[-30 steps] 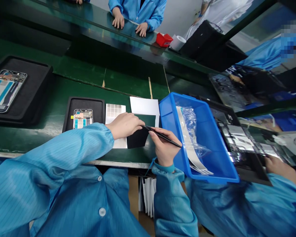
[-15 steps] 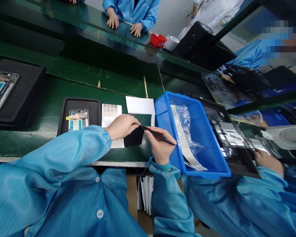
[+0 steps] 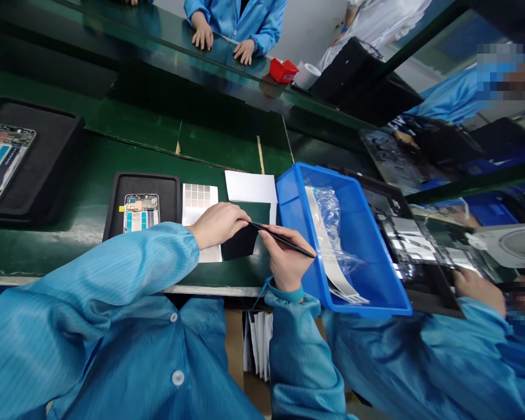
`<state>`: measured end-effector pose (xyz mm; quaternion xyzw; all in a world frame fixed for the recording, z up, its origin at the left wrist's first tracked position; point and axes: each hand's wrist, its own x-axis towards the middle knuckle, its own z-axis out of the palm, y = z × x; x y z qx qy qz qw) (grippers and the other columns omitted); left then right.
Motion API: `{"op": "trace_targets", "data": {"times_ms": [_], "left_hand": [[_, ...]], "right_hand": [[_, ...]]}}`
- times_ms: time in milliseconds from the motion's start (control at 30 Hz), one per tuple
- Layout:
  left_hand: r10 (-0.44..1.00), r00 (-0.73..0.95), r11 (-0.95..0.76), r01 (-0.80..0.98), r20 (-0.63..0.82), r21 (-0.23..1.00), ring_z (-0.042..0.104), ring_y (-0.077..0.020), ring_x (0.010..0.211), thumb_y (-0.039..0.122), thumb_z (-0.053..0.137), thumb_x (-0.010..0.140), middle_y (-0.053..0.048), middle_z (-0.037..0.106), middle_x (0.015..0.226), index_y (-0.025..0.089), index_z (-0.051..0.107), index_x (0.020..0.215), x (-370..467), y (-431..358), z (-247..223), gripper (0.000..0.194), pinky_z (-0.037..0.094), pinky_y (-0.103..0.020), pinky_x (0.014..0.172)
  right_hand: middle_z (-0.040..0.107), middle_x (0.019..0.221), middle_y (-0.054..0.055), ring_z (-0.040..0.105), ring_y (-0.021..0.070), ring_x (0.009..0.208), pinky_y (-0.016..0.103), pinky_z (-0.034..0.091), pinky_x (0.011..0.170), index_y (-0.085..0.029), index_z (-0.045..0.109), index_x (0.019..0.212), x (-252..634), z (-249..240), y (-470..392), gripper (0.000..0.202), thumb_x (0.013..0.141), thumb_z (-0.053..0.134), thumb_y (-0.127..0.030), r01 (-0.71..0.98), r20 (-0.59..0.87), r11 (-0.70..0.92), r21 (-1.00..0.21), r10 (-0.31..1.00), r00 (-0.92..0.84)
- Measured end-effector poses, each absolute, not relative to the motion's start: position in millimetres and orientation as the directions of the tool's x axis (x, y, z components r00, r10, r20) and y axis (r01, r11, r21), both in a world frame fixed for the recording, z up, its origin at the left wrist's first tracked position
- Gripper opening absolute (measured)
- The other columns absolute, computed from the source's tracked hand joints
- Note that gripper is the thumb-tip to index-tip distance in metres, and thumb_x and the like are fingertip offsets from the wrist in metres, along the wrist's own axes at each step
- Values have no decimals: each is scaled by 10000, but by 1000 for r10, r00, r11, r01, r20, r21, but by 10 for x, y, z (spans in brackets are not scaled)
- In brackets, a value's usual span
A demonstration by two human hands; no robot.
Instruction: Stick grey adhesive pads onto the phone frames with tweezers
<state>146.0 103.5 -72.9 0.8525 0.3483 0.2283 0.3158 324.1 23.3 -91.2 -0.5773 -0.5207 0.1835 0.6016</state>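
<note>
My right hand (image 3: 290, 256) grips black tweezers (image 3: 284, 239), whose tips reach to the fingertips of my left hand (image 3: 221, 223). The left fingers are pinched together at those tips; what they hold, if anything, is too small to make out. Beneath them lie a black sheet (image 3: 238, 245) and a white sticker sheet (image 3: 196, 197) with grey squares. Left of these, an opened phone (image 3: 141, 211) rests in a black foam tray (image 3: 170, 186), partly hidden by my left sleeve. A white card (image 3: 250, 185) lies beyond my hands.
A blue bin (image 3: 367, 245) with strips and clear plastic stands close to my right hand. Another opened phone (image 3: 4, 154) sits on black trays (image 3: 55, 151) at far left. A co-worker's hand (image 3: 479, 289) is at the right; another person's hands (image 3: 202, 36) rest across the bench.
The view has shifted slightly. Both my hands keep nearly the same pose, with the tweezers still at the left fingertips.
</note>
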Motion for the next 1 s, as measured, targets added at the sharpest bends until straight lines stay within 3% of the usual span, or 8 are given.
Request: {"op": "trace_targets", "data": {"times_ms": [1000], "left_hand": [[751,634,-541,431,185,722,700,-216,990,196,531,946,-53,759,1064,182,745,1075,1450,1028,-746,250,522,-322,899]], "right_hand": [[780,858,43,759,235,798,423,631,817,-212,734,825,3236,-887,241,186,707,860,-279,431,447,279,-858,820,359]]}}
